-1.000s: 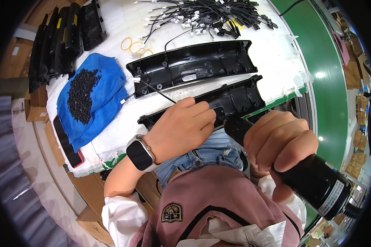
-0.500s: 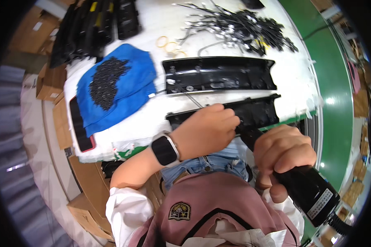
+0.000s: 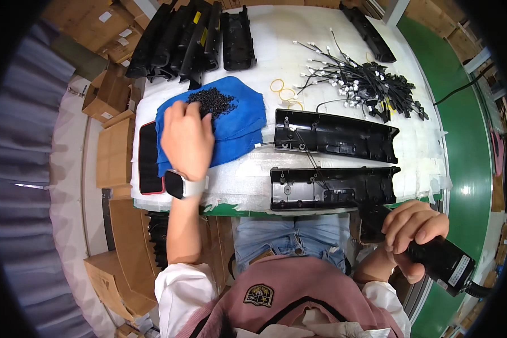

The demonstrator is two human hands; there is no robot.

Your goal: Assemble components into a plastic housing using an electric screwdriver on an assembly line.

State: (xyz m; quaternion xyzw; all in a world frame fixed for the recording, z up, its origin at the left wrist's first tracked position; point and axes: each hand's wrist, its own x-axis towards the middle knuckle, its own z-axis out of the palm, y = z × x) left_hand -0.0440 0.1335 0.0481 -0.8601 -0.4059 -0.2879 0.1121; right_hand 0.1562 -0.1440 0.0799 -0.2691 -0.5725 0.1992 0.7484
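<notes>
My left hand [image 3: 187, 138] is over the blue cloth [image 3: 239, 132], at the lower left edge of a pile of small black screws [image 3: 214, 103]. Its fingers are bent and slightly apart; the fingertips are partly hidden, and nothing shows in them. My right hand [image 3: 414, 228] is wrapped round a black electric screwdriver [image 3: 442, 262], whose front end slants toward the near black plastic shell [image 3: 335, 188]; contact there cannot be made out. Beyond it lies a second shell [image 3: 338, 135], hollow side up like the first. Thin cables run between them.
A heap of black cables with white connectors [image 3: 372, 87] lies at the back right, near yellow rings [image 3: 286, 94]. Several black shells [image 3: 180, 42] are stacked at the far left. A red-edged phone [image 3: 150, 160] rests beside the cloth. Cardboard boxes [image 3: 115, 155] stand left of the table.
My left hand has gone from the near shell leftward to the screws on the cloth. The right hand keeps hold of the screwdriver. The whole view has shifted.
</notes>
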